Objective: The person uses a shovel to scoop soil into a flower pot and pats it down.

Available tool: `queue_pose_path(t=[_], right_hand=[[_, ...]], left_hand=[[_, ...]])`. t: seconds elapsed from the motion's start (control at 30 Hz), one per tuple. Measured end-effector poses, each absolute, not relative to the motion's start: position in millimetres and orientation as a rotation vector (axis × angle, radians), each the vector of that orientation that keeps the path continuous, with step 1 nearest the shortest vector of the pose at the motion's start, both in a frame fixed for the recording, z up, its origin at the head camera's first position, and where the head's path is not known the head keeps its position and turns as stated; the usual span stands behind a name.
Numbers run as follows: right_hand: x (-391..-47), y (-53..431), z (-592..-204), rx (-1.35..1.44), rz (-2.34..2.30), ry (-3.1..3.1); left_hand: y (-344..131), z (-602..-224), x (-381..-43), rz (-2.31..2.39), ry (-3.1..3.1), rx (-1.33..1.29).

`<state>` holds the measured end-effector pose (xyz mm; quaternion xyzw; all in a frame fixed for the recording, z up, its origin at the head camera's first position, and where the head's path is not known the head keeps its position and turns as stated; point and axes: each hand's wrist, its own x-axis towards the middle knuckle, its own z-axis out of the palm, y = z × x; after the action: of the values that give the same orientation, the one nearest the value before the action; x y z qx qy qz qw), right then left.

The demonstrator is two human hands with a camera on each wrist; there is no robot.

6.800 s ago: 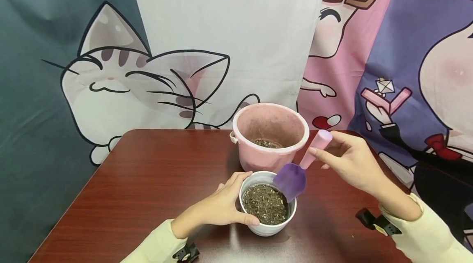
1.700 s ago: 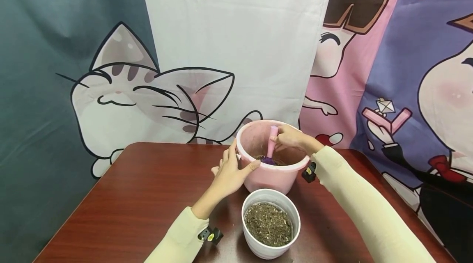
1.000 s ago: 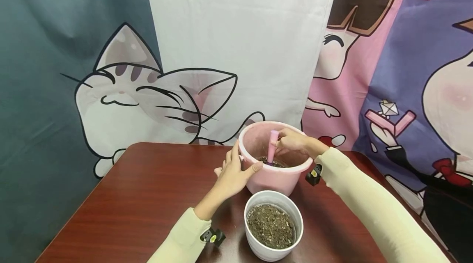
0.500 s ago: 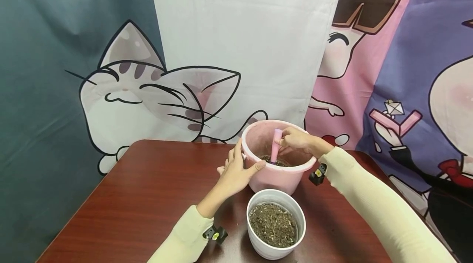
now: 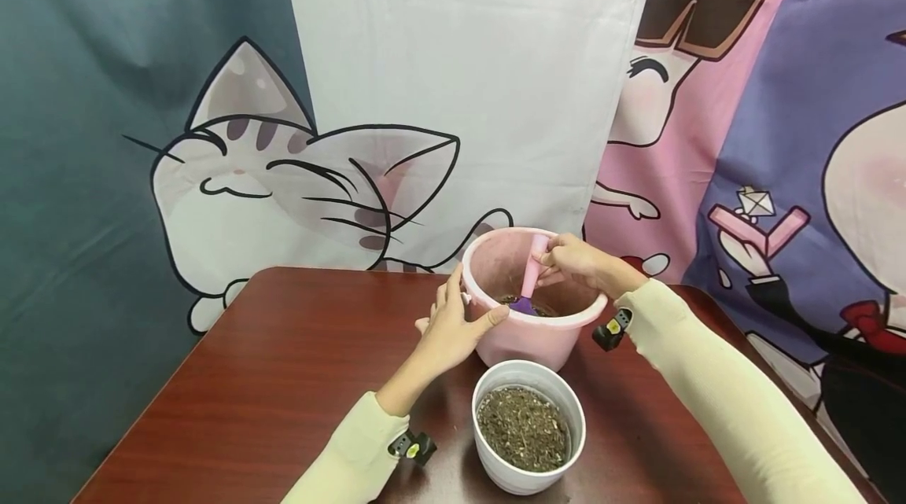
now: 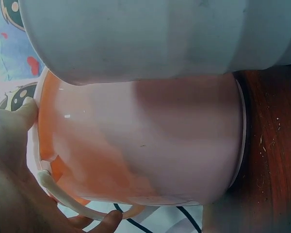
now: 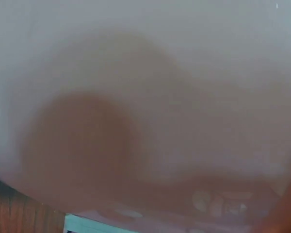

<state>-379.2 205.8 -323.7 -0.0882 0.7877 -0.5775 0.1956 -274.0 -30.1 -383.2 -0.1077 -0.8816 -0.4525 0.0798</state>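
A pink bucket (image 5: 527,343) with dark soil low inside stands at the back of the table. My left hand (image 5: 449,331) holds its near left side, thumb at the front rim and fingers round the side; in the left wrist view they lie by its pale bail handle (image 6: 70,201). Reaching over the right rim, my right hand (image 5: 576,262) grips the pink handle of a scoop (image 5: 534,266). The scoop leans inside the bucket, its purple blade partly hidden by the front rim. In front stands a white flowerpot (image 5: 520,480) holding soil (image 5: 524,427).
The reddish-brown table (image 5: 283,378) extends to the left of the bucket and pot. A printed cloth backdrop (image 5: 460,56) hangs right behind it. Against the right wrist camera, the blurred bucket wall (image 7: 184,48) fills most of that view.
My left hand has gone from the white flowerpot to the bucket. The scoop has moved from above the pot into the bucket, and in the last half second it has risen slightly, showing some purple.
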Motion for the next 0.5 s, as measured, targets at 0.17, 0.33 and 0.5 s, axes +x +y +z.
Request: queue_pose_path(t=[0.17, 0.33, 0.5], right_hand=[[-376, 212, -314, -0.260, -1.667, 2.184], [-375, 216, -308, -0.249, -1.714, 2.169], [-377, 220, -305, -0.211, -1.751, 2.156]], left_hand=[[-30, -384, -274, -1.373, -2.624, -0.308], [-31, -385, -275, -1.382, -2.605, -0.299], [-30, -386, -277, -1.378, -2.595, -0.303]])
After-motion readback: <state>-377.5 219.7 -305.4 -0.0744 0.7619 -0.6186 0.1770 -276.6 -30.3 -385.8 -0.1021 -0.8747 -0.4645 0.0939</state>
